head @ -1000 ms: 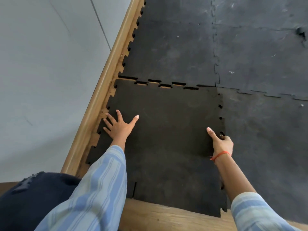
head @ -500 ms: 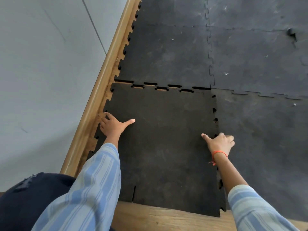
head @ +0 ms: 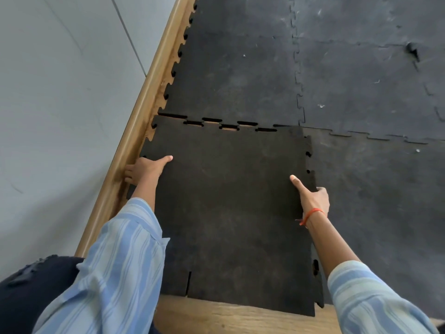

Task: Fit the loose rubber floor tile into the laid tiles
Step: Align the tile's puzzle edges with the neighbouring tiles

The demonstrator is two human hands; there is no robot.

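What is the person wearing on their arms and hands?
Both arms wear loose light blue sleeves with paler stripes. The left sleeve reaches near the wrist; the right sleeve stops lower, leaving the forearm bare. An orange string band circles the right wrist. No gloves or rings show.

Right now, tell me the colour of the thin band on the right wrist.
Orange-red band, clearest in the head view.

A pale grey wall (head: 60,92) meets a wooden skirting (head: 149,85), perhaps above wooden floor (head: 228,317).
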